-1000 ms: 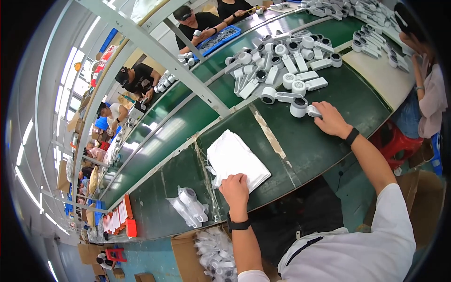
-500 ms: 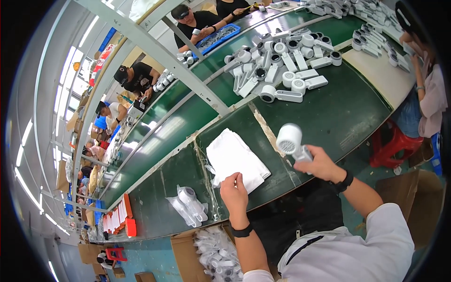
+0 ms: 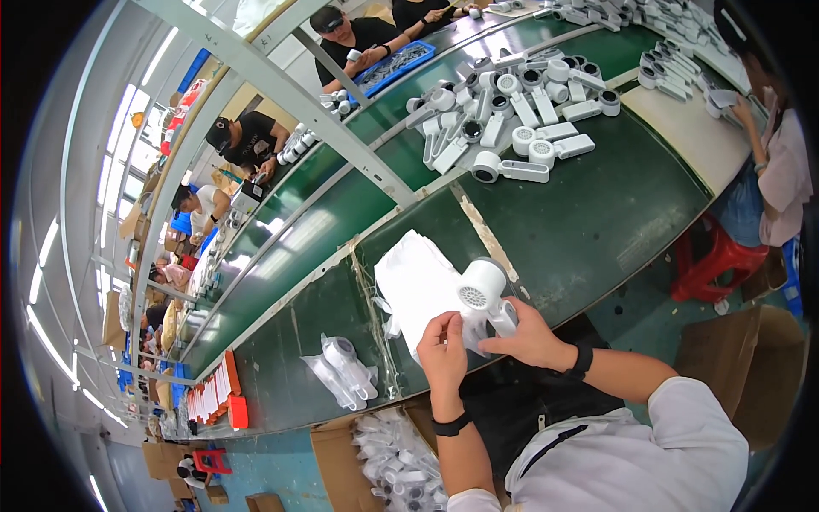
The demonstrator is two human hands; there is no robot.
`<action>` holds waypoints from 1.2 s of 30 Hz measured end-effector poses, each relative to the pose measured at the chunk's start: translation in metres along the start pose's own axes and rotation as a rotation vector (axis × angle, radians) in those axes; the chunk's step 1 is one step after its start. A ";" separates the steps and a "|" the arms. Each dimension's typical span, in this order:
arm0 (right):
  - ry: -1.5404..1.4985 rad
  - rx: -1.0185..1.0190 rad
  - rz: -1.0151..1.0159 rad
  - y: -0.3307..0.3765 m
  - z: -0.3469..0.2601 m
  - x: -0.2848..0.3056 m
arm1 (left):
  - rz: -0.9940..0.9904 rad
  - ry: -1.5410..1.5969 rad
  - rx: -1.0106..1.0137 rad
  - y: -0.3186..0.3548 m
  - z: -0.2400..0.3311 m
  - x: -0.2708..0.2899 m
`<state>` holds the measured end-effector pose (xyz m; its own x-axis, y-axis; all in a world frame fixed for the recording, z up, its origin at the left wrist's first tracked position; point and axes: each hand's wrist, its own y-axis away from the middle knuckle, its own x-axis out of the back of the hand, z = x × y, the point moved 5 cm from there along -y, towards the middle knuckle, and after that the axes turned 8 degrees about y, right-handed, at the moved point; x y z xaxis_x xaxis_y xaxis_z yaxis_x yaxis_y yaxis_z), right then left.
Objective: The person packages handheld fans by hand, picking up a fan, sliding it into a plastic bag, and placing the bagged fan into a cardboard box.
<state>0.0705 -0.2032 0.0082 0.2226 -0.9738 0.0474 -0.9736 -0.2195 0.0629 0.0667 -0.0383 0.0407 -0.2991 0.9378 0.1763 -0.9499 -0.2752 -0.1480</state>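
My right hand (image 3: 531,343) grips a white handheld fan (image 3: 483,287) by its handle, with the round grilled head tilted up and to the left. Beside it, my left hand (image 3: 442,357) is closed in a pinch on the near edge of a thin white bag at the stack of white bags (image 3: 411,277). The fan's head hangs over the right edge of this stack. Part of the bag between the two hands is hidden by the fingers. To the left on the green table (image 3: 281,341) lie bagged fans (image 3: 343,369) in clear plastic.
A large pile of fans (image 3: 520,107) covers the far part of the table. A metal post (image 3: 341,141) rises at its edge. Below the table stands a carton of bagged fans (image 3: 397,465). Orange-red boxes (image 3: 223,397) are at left. A co-worker (image 3: 772,171) sits at right.
My right hand has brought the fan left and nearer, over the bag stack. My left hand has moved slightly right, and the two hands are now close together.
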 end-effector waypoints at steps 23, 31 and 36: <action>0.239 -0.035 -0.611 0.030 -0.059 0.076 | 0.085 0.344 0.086 0.013 -0.005 -0.022; 0.380 -0.094 -0.881 0.010 -0.039 0.070 | -0.149 0.173 -0.002 0.011 0.010 -0.025; 0.377 -0.091 -0.835 0.006 -0.027 0.058 | -0.214 0.055 -0.127 0.012 0.016 -0.017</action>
<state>0.0790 -0.2598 0.0378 0.8690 -0.4133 0.2719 -0.4847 -0.8216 0.3002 0.0593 -0.0606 0.0517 -0.0837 0.9830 0.1636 -0.9711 -0.0436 -0.2346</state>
